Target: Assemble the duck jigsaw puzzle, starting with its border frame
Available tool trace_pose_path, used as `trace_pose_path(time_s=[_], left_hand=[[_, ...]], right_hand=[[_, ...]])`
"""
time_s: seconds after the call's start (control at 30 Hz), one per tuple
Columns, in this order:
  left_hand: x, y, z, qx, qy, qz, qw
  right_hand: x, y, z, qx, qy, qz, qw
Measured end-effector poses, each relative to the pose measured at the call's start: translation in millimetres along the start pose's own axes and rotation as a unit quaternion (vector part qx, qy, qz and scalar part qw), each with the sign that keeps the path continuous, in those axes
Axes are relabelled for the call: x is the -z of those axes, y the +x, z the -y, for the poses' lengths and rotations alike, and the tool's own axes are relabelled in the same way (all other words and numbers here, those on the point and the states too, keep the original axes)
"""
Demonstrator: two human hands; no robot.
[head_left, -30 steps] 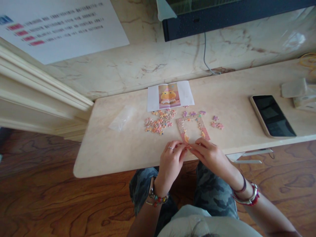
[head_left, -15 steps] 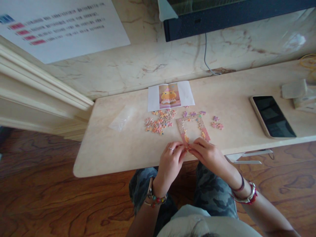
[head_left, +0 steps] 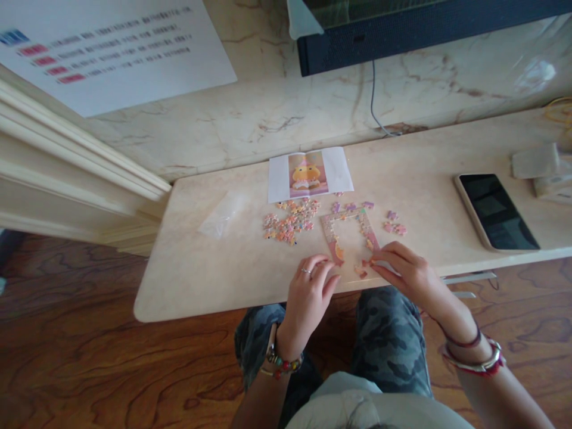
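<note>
A partly joined jigsaw puzzle lies on the counter as a pink border with a bare middle and a gap along its near side. My left hand rests by its near left corner, thumb and fingers apart, holding nothing I can see. At the near right corner, my right hand pinches a small puzzle piece between thumb and forefinger. A few loose pieces lie just left of those fingertips. Left of the border is a heap of mixed puzzle pieces.
Behind the heap lies a creased picture sheet showing a yellow character. Purple pieces line the border's far side; pink pieces sit to its right. A clear plastic bag is at left, a phone at right. A screen overhangs the counter.
My right hand has moved right, away from my left hand, to the border's near right corner. My left fingers have parted, and loose pieces between the hands now show.
</note>
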State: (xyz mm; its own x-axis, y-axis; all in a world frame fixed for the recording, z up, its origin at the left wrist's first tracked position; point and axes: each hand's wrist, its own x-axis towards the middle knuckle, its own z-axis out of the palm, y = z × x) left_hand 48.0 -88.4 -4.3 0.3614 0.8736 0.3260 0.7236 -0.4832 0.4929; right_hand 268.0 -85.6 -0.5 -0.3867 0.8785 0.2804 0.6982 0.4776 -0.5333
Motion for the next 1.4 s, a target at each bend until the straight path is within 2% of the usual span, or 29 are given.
trace_pose_path(time_s=[0.17, 0.4, 0.67, 0.83, 0.93, 1.0, 1.13, 1.3, 1.4], left_hand=[[-4, 10, -14, -0.025, -0.012, 0.014, 1.0], [-19, 18, -33, -0.039, 0.031, 0.071, 0.996], [-23, 5, -29, -0.095, 0.067, 0.074, 0.99], [-16, 0, -28, -0.103, 0.08, 0.086, 0.988], [-17, -3, -28, -0.079, 0.072, 0.083, 0.991], [-19, -6, -28, -0.058, 0.057, 0.077, 0.994], [-20, -10, -24, -0.029, 0.013, 0.058, 0.998], [-10, -9, -17, -0.012, -0.039, 0.022, 0.999], [-7, -4, -12, -0.004, -0.047, -0.008, 0.999]], right_hand=[[8, -8, -18, -0.01, 0.001, -0.015, 1.0], [4, -10, -13, -0.049, 0.0, -0.009, 0.999], [7, -1, -11, -0.011, -0.032, 0.061, 0.998], [12, 4, -6, 0.003, 0.032, 0.074, 0.997], [12, 1, -5, -0.05, 0.065, 0.039, 0.996], [10, -3, -5, -0.098, 0.084, -0.008, 0.992], [2, -12, -6, -0.198, 0.133, -0.075, 0.968], [-5, -13, -3, -0.28, 0.273, -0.081, 0.917], [-6, -11, -1, -0.294, 0.279, -0.079, 0.911]])
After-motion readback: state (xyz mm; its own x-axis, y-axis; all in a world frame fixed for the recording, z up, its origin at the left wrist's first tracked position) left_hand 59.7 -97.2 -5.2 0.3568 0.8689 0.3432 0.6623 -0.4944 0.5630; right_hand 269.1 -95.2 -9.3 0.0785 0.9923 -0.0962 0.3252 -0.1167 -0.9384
